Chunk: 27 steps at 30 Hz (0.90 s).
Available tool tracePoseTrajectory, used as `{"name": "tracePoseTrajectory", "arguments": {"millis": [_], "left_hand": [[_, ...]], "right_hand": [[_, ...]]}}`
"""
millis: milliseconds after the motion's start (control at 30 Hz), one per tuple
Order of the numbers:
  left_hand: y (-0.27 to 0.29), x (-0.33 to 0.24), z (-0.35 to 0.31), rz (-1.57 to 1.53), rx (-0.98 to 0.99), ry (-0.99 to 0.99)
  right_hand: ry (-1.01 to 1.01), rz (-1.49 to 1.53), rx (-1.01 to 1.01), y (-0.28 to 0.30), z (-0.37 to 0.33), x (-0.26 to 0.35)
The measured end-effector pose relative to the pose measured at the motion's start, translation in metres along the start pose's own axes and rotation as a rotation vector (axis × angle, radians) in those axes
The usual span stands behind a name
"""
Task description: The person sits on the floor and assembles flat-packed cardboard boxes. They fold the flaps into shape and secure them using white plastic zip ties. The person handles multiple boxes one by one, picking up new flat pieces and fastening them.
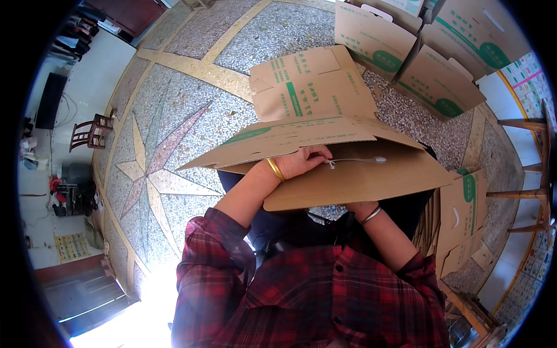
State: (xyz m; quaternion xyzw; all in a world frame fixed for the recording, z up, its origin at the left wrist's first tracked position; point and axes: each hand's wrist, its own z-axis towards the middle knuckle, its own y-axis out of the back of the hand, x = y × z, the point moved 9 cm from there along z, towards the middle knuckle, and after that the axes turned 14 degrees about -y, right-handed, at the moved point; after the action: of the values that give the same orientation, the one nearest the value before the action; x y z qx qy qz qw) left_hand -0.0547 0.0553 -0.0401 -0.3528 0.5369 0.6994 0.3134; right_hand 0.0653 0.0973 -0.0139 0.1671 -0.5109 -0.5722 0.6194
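A brown cardboard box with green print lies partly folded across my lap, its flaps spread away from me. My left hand, with a gold bangle on the wrist, reaches between the panels. Its thumb and fingers pinch one end of a thin white plastic carry handle. The handle's other end lies flat against the inner face of the near panel. My right hand, wearing a silver bangle, goes under that panel's lower edge. The cardboard hides its fingers.
Several opened cardboard boxes stand on the floor at the far right. A stack of flat cardboard leans close on my right, beside a wooden chair frame. A small wooden chair stands far left on the patterned stone floor.
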Motion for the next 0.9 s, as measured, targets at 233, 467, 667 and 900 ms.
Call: {"name": "tracePoseTrajectory", "arguments": {"millis": [233,467,667,900], "left_hand": [[-0.003,-0.005,0.001,0.118,0.094,-0.019],[-0.010,-0.008,0.010,0.274,0.143,-0.090],[-0.014,-0.017,0.018,0.533,0.207,-0.126],[0.007,-0.023,0.014,0.460,-0.049,-0.126]], "right_hand": [[-0.009,-0.013,0.017,0.000,0.000,-0.002],[-0.025,-0.017,0.047,0.000,0.003,-0.004],[-0.152,-0.010,0.232,-0.002,-0.003,-0.017],[0.066,0.114,0.678,0.087,0.010,0.041]]}}
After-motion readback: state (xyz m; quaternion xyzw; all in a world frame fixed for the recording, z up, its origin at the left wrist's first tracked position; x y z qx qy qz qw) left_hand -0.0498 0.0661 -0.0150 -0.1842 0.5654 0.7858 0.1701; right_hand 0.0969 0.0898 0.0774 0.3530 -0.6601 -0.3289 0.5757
